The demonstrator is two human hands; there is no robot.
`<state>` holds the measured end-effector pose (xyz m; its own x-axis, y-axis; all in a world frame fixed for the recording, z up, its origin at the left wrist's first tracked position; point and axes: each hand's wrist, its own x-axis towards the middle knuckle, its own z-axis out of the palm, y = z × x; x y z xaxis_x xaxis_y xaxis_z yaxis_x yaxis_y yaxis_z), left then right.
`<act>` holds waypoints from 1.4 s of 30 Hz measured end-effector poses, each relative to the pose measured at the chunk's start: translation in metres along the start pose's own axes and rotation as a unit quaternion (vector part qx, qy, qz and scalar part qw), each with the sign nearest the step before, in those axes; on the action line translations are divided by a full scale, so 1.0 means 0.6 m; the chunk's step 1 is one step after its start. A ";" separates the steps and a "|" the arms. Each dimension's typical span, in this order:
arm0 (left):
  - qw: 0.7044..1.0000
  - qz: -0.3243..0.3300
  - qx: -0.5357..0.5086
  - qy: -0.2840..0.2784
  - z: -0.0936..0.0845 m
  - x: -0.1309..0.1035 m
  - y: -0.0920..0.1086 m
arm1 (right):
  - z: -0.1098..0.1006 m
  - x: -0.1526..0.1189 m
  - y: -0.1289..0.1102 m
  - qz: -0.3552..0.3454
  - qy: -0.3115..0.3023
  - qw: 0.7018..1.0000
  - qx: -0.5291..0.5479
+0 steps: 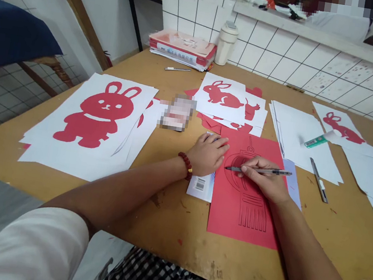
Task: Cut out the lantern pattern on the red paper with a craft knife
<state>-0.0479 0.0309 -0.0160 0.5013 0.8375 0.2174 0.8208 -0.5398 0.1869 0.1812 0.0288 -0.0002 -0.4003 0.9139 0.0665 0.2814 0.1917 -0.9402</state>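
A red sheet (pixel 224 213) lies in front of me, with a lantern and its tassel drawn on it in dark lines. My right hand (pixel 265 177) holds a pen (pixel 280 172), its tip pointing left at the lantern's left outline. At the sheet's left edge rests my left hand (pixel 207 155), palm down with its fingers apart and nothing held. A booklet with a barcode (pixel 201 184) shows partly from under the red sheet, below my left hand.
White sheets with red rabbits (pixel 107 105) lie on the left and at the back (pixel 223 96). Right of the red sheet are white papers (pixel 299 138), a glue stick (pixel 316 140) and a utility knife (pixel 319 180). A cup (pixel 226 43) stands by the wall.
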 end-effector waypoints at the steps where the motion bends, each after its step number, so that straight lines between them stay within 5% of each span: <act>1: 1.000 0.000 -0.001 -0.001 0.000 0.000 0.000 | 0.000 0.000 -0.001 0.002 -0.002 1.000 0.000; 42: 1.000 0.002 -0.007 0.005 0.002 0.000 -0.002 | -0.014 -0.001 0.004 -0.020 -0.047 0.999 0.010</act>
<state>-0.0485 0.0312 -0.0171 0.5017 0.8345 0.2278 0.8150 -0.5443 0.1989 0.1892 0.0319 0.0005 -0.4917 0.8677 0.0724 0.2463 0.2183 -0.9443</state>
